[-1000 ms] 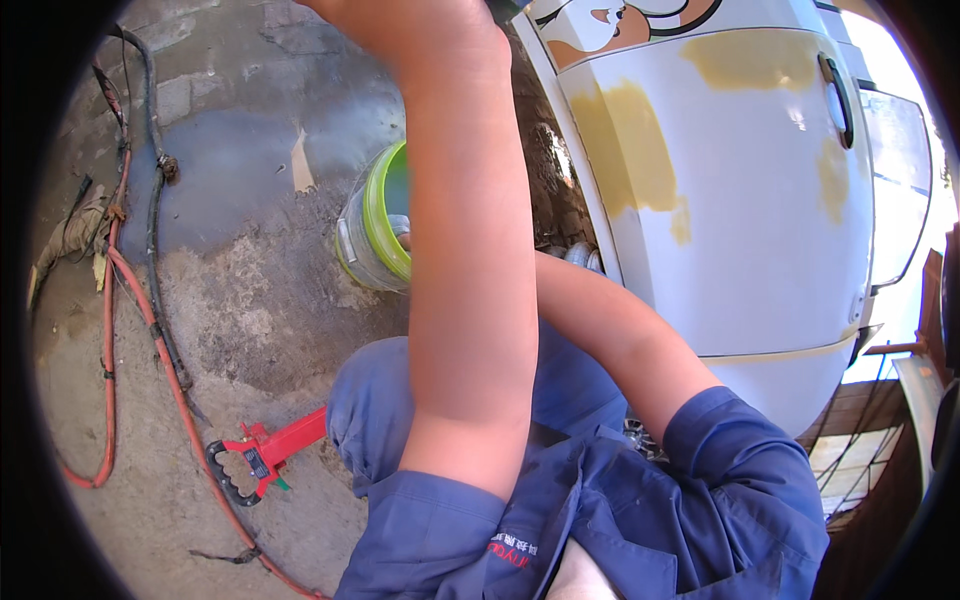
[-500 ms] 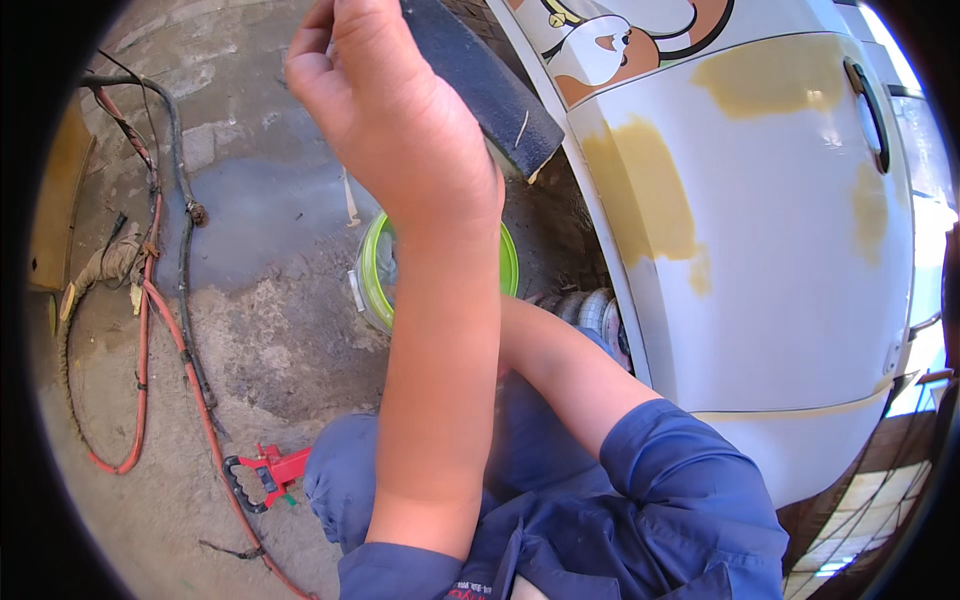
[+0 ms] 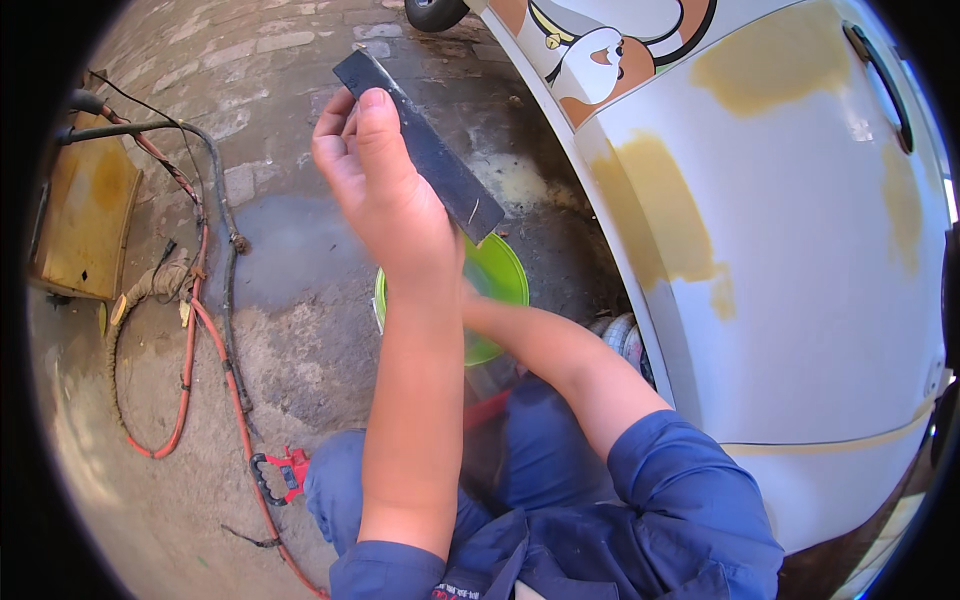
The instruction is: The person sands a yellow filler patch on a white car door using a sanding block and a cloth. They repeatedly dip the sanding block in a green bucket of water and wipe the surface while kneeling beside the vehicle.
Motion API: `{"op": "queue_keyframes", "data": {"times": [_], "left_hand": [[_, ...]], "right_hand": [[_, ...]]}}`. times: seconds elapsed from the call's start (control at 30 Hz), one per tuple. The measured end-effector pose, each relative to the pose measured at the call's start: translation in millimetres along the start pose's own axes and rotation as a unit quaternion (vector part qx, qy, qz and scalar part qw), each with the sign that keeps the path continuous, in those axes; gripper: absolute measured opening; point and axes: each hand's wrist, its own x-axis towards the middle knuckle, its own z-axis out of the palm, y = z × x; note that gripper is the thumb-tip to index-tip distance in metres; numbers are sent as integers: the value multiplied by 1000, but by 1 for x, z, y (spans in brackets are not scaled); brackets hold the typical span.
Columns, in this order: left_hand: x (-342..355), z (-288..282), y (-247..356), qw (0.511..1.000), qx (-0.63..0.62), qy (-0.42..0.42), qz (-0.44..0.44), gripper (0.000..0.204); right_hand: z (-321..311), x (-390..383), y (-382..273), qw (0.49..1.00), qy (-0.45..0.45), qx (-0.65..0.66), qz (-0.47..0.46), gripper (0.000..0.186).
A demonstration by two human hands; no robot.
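Beside white vehicle [image 3: 820, 290], green bucket [image 3: 515, 280], contents blurred — left grip [image 3: 390, 195] pinching dark block [image 3: 440, 158], right grip [image 3: 469, 304] — can't tell

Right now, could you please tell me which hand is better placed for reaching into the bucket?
Probably the right: the right forearm extends to the bucket, its hand hidden, while the left hand holds a dark block.
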Motion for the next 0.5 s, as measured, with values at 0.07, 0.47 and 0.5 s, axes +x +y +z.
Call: {"op": "queue_keyframes", "data": {"times": [0.07, 0.47, 0.5], "left_hand": [[3, -1, -18, 1000, 3, 1, 5, 47], [-14, -24, -239, 988, 138, -68, -29, 53], [-24, -24, -264, 977, 199, -73, -32, 53]], "right_hand": [[-49, -26, 5, 997, 11, 40, -69, 57], [-458, -229, 42, 760, 181, -620, -67, 34], [-475, -237, 46, 725, 194, -656, -83, 32]]}}
